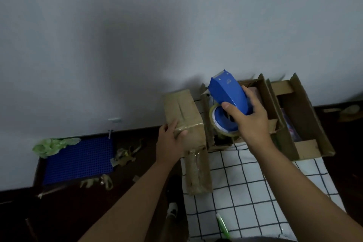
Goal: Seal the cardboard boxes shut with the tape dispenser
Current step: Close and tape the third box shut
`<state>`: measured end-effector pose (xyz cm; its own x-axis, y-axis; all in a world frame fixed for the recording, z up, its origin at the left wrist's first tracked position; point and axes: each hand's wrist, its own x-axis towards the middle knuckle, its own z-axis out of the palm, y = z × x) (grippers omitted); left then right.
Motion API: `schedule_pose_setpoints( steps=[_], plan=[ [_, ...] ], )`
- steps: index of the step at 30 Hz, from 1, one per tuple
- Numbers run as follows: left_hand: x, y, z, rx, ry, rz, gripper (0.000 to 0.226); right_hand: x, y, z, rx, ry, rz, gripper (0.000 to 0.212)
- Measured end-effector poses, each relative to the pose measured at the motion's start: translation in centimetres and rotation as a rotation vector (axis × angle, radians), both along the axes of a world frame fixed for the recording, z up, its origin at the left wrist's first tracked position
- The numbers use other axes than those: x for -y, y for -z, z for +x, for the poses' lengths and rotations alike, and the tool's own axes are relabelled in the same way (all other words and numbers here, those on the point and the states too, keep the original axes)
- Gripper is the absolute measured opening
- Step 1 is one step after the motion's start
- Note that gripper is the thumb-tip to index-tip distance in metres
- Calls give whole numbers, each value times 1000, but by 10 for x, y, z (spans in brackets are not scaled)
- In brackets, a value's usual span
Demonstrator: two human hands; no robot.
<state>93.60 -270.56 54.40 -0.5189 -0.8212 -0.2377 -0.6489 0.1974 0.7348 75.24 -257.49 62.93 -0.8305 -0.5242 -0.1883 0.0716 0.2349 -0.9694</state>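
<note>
A person stands over a checked cloth [245, 179] where three cardboard boxes sit in a row against a pale wall. The left hand [170, 139] grips the near corner of a taped box [183, 116], fingers curled over its shiny top edge, tilting it up off the cloth at the table's left side. The right hand [249, 120] is wrapped around a blue tape dispenser [227, 94], thumb on its side, holding it in the air over the middle box [271, 108], whose flaps stand open. A third box [302, 116], also open, lies just to the right.

The taped one appears finished, so the middle box is likely next. To seal it well, the flaps should be folded flat and held together first, the tape started down on the end wall, then drawn straight along the seam with steady pressure. Tape scraps [125, 155] litter the dark floor beside a blue mat [78, 161].
</note>
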Motion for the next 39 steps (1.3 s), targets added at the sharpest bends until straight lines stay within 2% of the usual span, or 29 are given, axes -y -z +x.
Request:
schedule_pose_setpoints(
  steps=[8,12,17,21,24,26,28,34,39],
  plan=[
    [35,52,-19,-111,105,121,60,28,21,5,-9,115,27,75],
    [50,74,-17,-87,190,162,59,38,33,9,-17,139,47,76],
    [56,99,-18,-49,238,185,57,40,44,10,-11,145,80,57],
    [47,115,-24,-65,222,227,59,35,54,10,-18,153,105,60],
    [41,124,-25,-54,221,214,59,32,59,12,-6,165,107,70],
    [38,127,-24,-21,253,180,59,31,62,13,-3,160,111,75],
    [37,127,-23,16,292,104,58,28,65,14,9,159,107,72],
    [41,116,-32,181,525,-323,45,22,70,18,18,150,120,58],
    [41,114,-38,289,595,-352,43,14,74,21,30,169,118,64]
  ],
)
